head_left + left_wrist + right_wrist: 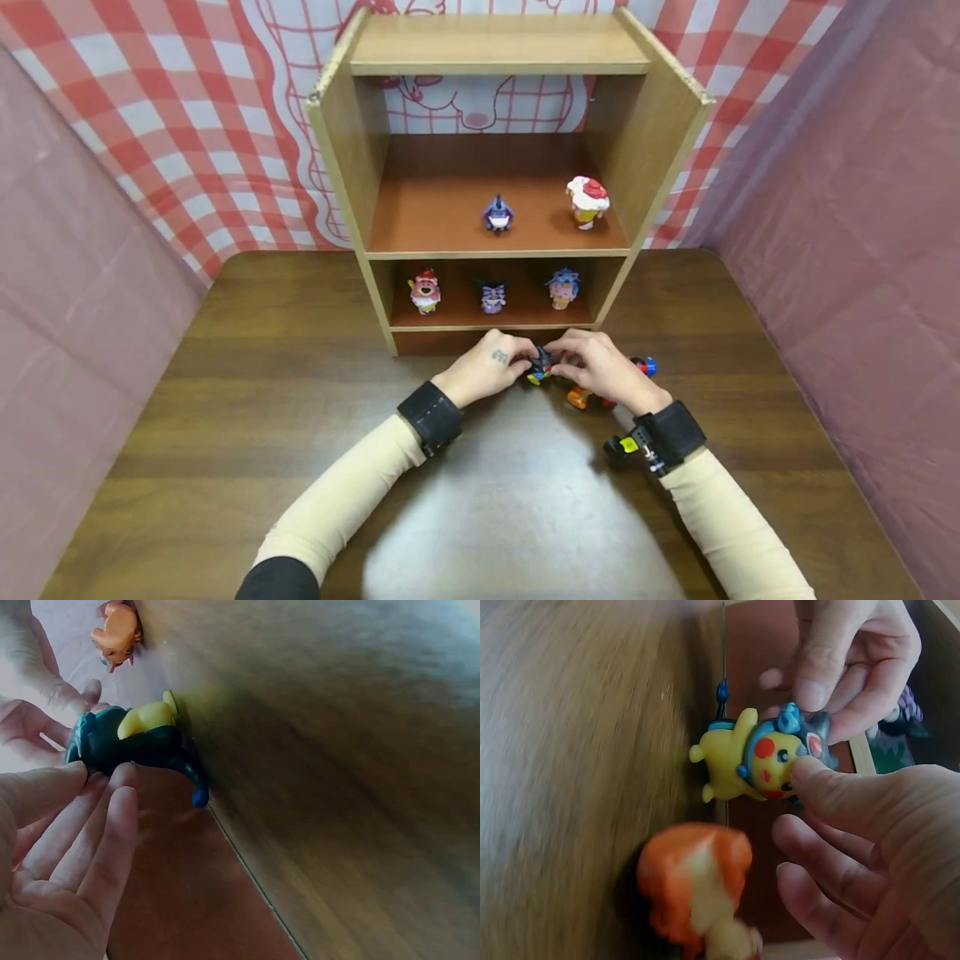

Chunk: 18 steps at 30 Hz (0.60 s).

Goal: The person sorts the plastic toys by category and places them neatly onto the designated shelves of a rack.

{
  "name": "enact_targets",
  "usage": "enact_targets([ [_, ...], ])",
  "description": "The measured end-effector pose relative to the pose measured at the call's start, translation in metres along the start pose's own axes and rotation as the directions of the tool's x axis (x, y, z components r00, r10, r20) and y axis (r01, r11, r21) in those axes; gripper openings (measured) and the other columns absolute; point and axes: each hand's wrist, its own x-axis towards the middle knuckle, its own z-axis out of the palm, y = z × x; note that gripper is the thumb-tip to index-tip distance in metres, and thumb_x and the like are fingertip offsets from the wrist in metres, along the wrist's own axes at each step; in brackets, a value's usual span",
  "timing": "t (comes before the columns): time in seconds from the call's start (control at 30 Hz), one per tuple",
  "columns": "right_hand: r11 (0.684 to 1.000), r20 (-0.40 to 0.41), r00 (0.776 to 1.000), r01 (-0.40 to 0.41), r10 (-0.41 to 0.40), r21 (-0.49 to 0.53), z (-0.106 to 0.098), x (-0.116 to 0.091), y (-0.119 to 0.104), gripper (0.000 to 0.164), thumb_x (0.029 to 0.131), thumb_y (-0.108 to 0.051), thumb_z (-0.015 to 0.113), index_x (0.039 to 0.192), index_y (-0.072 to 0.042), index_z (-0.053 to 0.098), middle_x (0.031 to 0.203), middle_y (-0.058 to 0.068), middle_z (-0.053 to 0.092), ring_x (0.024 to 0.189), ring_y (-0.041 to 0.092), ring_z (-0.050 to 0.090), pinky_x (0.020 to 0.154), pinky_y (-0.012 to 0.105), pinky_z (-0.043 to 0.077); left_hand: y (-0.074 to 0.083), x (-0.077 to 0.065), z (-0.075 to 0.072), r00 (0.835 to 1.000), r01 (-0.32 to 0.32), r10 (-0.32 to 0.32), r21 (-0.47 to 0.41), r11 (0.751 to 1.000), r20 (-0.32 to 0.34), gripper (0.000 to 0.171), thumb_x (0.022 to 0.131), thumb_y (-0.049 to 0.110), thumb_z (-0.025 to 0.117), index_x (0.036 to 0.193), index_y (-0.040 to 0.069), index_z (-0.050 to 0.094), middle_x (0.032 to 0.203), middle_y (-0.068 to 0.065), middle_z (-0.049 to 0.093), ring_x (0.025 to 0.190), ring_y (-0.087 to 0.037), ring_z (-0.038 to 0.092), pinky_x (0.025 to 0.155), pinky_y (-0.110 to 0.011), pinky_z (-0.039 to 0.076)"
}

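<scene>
A small yellow Pikachu figurine [721,761] wears a dark hooded costume with blue trim and a dark tail with a blue tip. It is close over the table, in front of the shelf's base. My left hand [487,365] pinches the hood from the left, thumb against fingers. From the other side my right hand [602,371] grips the same hood, its thumb at the face in the right wrist view. Beside it on the table is an orange figurine [690,874] with a cream patch. Partly hidden behind the right hand is a red and blue figurine [650,366].
A wooden shelf unit [495,68] stands at the back of the table [262,400]. Its upper level bears a purple-blue donkey figurine [498,215] and a white-topped figurine [587,200]. On the lower level are a pink bear [425,292], a purple figurine [492,297] and a blue-topped figurine [562,288].
</scene>
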Motion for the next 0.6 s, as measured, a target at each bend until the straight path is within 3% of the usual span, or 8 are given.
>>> enact_targets([
  [0.27, 1.000, 0.029, 1.000, -0.011, 0.012, -0.012, 0.009, 0.012, -0.012, 0.022, 0.084, -0.011, 0.083, 0.104, -0.003, 0.076, 0.091, 0.004, 0.073, 0.077, 0.012, 0.069, 0.067, 0.033, 0.058, -0.011, -0.013, -0.007, 0.999, 0.032, -0.033, -0.068, 0.997, -0.001, 0.014, 0.094, 0.002, 0.069, 0.106, 0.007, 0.074, 0.102, -0.005, 0.078, 0.093, -0.010, 0.071, 0.082, -0.022, 0.055],
  [0.6, 0.998, 0.003, 0.999, -0.053, 0.053, 0.041, 0.025, 0.022, -0.021, 0.021, 0.079, -0.013, 0.088, 0.093, -0.004, 0.075, 0.081, 0.001, 0.073, 0.070, 0.006, 0.067, 0.064, 0.024, 0.056, -0.022, -0.029, -0.024, 0.989, 0.090, -0.062, -0.209, 0.974, 0.134, 0.032, 0.086, -0.012, 0.066, 0.116, 0.000, 0.071, 0.110, -0.013, 0.076, 0.101, -0.022, 0.074, 0.085, -0.022, 0.057],
])
